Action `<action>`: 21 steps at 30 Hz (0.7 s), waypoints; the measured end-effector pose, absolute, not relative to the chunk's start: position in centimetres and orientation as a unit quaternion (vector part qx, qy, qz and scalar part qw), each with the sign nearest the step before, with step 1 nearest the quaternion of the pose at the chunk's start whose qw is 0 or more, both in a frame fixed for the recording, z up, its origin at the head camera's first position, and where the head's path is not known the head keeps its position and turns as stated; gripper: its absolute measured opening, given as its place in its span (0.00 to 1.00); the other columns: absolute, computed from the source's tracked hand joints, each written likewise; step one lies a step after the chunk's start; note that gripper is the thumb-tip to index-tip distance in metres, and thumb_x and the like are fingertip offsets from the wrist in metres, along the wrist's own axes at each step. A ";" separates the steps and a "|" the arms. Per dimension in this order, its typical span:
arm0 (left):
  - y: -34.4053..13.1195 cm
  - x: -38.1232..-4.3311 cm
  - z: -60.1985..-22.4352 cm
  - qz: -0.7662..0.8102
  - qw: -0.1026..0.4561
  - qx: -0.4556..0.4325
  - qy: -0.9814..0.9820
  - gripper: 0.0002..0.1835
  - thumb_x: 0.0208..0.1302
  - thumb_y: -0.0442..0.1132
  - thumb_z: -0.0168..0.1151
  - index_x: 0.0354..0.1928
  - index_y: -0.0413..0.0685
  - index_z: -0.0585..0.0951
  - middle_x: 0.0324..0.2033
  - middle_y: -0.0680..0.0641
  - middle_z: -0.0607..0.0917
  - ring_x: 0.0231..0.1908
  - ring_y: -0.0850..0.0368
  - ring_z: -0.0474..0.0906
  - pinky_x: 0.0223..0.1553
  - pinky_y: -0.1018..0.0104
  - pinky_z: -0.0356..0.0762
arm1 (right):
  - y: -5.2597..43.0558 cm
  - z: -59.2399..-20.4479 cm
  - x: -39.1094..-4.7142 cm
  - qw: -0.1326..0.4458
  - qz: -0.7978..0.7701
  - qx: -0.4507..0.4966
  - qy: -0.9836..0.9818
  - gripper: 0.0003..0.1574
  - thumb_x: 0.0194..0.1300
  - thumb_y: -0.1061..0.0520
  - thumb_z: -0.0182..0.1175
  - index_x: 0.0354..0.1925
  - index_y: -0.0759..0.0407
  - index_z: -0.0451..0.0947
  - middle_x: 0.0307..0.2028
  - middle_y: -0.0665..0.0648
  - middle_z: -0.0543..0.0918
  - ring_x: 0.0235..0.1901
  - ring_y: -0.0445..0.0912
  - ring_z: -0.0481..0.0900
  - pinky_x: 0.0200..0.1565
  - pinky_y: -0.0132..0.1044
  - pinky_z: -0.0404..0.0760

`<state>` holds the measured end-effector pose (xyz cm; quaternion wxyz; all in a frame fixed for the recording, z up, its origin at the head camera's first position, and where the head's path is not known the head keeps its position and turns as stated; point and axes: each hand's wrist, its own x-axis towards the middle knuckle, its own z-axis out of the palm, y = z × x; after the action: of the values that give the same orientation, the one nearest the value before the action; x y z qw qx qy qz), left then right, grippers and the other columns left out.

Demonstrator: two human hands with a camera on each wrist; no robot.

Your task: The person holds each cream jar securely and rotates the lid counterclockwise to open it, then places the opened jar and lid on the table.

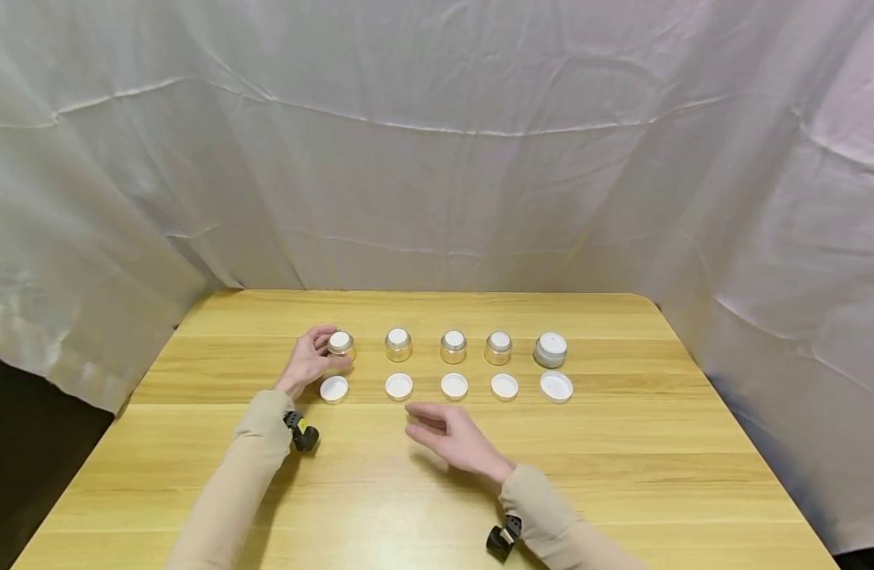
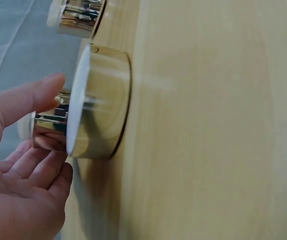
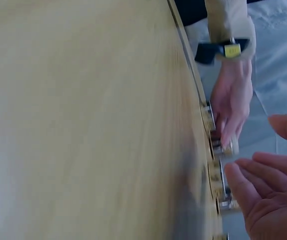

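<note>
My left hand (image 1: pixel 310 358) reaches around the leftmost small gold jar (image 1: pixel 341 347), thumb on the near side and fingers on the far side. In the left wrist view the shiny gold jar (image 2: pixel 52 122) shows between thumb and fingers, partly hidden by a round lid (image 2: pixel 103 102) with a white face and gold side. From the head, that lid (image 1: pixel 334 389) lies just in front of the jar. My right hand (image 1: pixel 454 437) hovers over the table, fingers loosely extended and holding nothing, nearest to the middle lid (image 1: pixel 454 386).
More white-topped jars stand in a row to the right: gold ones (image 1: pixel 398 344), (image 1: pixel 454 347) and a wider one (image 1: pixel 550 350) at the end. Each has a white round lid (image 1: pixel 556 387) before it. A pale curtain (image 1: pixel 437 182) hangs behind the wooden table (image 1: pixel 380 507).
</note>
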<state>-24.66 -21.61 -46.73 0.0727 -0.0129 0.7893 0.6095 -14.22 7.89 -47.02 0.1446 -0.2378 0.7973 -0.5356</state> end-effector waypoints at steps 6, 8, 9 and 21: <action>-22.3 -24.1 -46.4 0.607 0.080 0.024 0.790 0.45 0.61 0.30 0.68 0.75 0.31 0.54 0.74 0.28 0.61 0.76 0.32 0.54 0.79 0.44 0.53 | 10.5 -46.8 -14.9 0.109 -0.524 -0.217 0.816 0.26 0.74 0.51 0.57 0.62 0.66 0.76 0.56 0.65 0.85 0.54 0.56 0.85 0.59 0.41 0.84; -22.7 -23.9 -46.3 0.606 0.082 0.031 0.791 0.45 0.62 0.31 0.68 0.75 0.31 0.53 0.75 0.29 0.59 0.76 0.32 0.53 0.79 0.44 0.52 | 11.5 -46.7 -15.1 0.104 -0.527 -0.212 0.816 0.26 0.74 0.51 0.57 0.60 0.68 0.77 0.53 0.65 0.86 0.51 0.56 0.87 0.56 0.38 0.85; -22.8 -23.7 -46.3 0.604 0.084 0.033 0.792 0.45 0.63 0.32 0.68 0.75 0.31 0.53 0.75 0.29 0.59 0.76 0.32 0.52 0.79 0.43 0.52 | 12.0 -46.6 -15.3 0.101 -0.532 -0.209 0.814 0.25 0.75 0.51 0.57 0.59 0.69 0.78 0.52 0.66 0.87 0.50 0.57 0.87 0.54 0.38 0.86; -24.6 -21.7 -45.6 0.503 0.078 0.059 0.859 0.42 0.69 0.39 0.64 0.74 0.27 0.54 0.72 0.25 0.61 0.73 0.28 0.58 0.75 0.36 0.56 | 19.0 -46.2 -17.3 0.029 -0.559 -0.142 0.817 0.19 0.72 0.57 0.60 0.41 0.77 0.82 0.28 0.72 0.87 0.23 0.47 0.87 0.29 0.36 0.89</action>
<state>-21.67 -24.64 -45.65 0.0778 0.0593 0.8588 0.5029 -17.34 19.01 -46.16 0.0286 -0.1418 0.8166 -0.5587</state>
